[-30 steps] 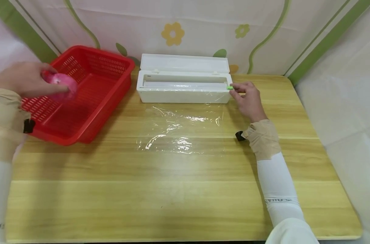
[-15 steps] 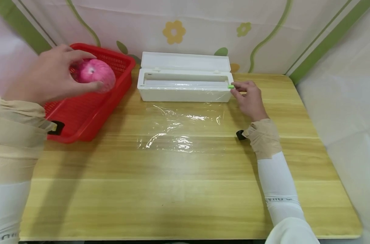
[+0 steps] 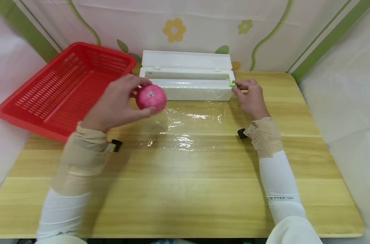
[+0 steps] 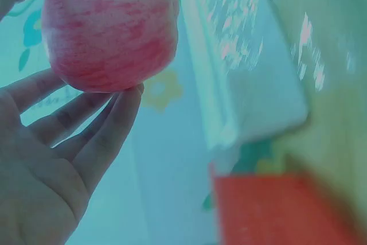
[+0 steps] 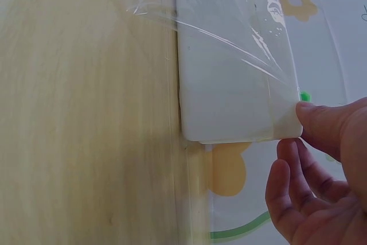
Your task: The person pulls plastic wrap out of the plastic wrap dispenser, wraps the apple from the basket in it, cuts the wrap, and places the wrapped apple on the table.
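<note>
A pink-red apple [image 3: 152, 98] is held in my left hand [image 3: 116, 103], between the thumb and fingertips, in front of the left part of a white cling film dispenser [image 3: 200, 94]. Its streaked skin [image 4: 112, 27] fills the top of the left wrist view. The dispenser lies lengthwise with its lid [image 3: 188, 60] raised. Clear cling film [image 3: 185, 140] runs out over its front onto the table. At the dispenser's right end, my right hand [image 3: 251, 98] pinches the corner with thumb and fingers, right by a small green slider [image 3: 232, 84].
A red slotted plastic basket [image 3: 81, 91] stands at the back left, left of the dispenser. The wood-grain table [image 3: 185, 203] stretches in front. A flower-printed curtain [image 3: 203, 30] hangs right behind the dispenser.
My left hand has carried the apple rightward, from over the red basket to in front of the dispenser's left part. My right hand stays at the dispenser's right end.
</note>
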`<state>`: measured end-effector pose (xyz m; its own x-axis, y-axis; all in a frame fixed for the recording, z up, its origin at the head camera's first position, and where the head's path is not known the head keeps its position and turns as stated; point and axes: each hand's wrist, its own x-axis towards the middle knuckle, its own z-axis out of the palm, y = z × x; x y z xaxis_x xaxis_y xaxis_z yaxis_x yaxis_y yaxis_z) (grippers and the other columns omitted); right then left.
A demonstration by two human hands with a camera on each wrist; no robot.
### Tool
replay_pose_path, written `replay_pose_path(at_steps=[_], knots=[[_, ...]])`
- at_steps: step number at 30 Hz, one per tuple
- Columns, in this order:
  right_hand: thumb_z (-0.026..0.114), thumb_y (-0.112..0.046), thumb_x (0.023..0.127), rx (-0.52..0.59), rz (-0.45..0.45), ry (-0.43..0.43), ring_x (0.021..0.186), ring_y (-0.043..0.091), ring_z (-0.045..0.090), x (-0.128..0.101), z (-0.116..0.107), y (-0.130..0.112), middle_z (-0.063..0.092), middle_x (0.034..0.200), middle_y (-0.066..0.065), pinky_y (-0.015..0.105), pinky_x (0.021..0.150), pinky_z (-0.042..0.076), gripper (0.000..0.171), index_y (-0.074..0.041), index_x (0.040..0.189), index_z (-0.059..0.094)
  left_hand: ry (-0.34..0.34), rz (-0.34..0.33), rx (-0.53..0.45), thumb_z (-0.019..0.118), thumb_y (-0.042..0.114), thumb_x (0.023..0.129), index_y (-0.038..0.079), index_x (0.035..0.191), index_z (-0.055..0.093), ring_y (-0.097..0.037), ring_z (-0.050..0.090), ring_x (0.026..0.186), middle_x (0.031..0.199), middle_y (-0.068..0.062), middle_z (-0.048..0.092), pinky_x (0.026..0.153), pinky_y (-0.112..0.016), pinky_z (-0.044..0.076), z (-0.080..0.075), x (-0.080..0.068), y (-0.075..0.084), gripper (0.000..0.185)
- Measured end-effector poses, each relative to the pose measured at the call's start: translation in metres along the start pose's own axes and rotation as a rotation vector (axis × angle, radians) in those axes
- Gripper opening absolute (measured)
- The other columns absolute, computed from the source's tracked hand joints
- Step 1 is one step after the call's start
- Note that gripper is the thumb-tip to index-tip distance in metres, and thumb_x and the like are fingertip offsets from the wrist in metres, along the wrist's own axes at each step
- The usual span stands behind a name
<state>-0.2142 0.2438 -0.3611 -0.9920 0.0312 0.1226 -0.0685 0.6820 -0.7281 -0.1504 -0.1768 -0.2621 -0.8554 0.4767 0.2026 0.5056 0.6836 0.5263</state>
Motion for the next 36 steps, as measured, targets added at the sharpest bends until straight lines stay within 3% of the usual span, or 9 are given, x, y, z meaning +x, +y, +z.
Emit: replay_pose_path(at_steps=[6,13,20,27,36], knots=[[0.062,-0.023,0.107,0.011,-0.009,0.005,0.125,0.027,0.061,-0.001,0.001,-0.002,0.055,0.136,0.018,0.038,0.107,0.057,0.039,-0.009,0.144,0.065,-0.029,0.038,-0.104,0.091,0.035,0.081,0.012,0.134,0.066,-0.021,0.062,0.113,0.126,-0.005,0.064,0.091,-0.044,0.062,0.047,0.005,0.005,0.063],[0.063,-0.023,0.107,0.022,-0.019,0.003,0.124,0.028,0.061,0.000,0.005,-0.007,0.055,0.137,0.019,0.039,0.106,0.058,0.039,-0.009,0.143,0.066,-0.094,0.031,-0.221,0.095,0.038,0.078,0.017,0.135,0.067,-0.018,0.065,0.112,0.125,-0.001,0.066,0.090,-0.044,0.064,0.076,-0.003,0.012,0.067],[0.063,-0.022,0.107,0.036,-0.026,0.002,0.123,0.027,0.062,-0.001,0.007,-0.011,0.056,0.137,0.018,0.038,0.105,0.058,0.037,-0.009,0.142,0.067,-0.127,0.051,-0.281,0.096,0.035,0.077,0.016,0.131,0.068,-0.017,0.066,0.113,0.127,0.001,0.068,0.089,-0.042,0.064,0.087,-0.010,0.009,0.064],[0.062,-0.022,0.107,0.024,-0.019,0.006,0.124,0.026,0.062,-0.004,0.006,-0.010,0.056,0.143,0.018,0.040,0.106,0.058,0.037,-0.009,0.142,0.067,-0.170,0.059,-0.265,0.096,0.039,0.077,0.016,0.132,0.066,-0.016,0.065,0.114,0.128,0.002,0.068,0.090,-0.040,0.064,0.094,-0.010,0.004,0.067],[0.061,-0.024,0.108,0.010,0.000,-0.013,0.125,0.025,0.061,0.000,0.007,-0.013,0.055,0.140,0.015,0.031,0.105,0.058,0.039,-0.010,0.144,0.065,-0.194,0.053,-0.253,0.095,0.038,0.078,0.014,0.133,0.064,-0.016,0.062,0.116,0.128,0.000,0.066,0.091,-0.040,0.063,0.096,-0.007,0.004,0.067]])
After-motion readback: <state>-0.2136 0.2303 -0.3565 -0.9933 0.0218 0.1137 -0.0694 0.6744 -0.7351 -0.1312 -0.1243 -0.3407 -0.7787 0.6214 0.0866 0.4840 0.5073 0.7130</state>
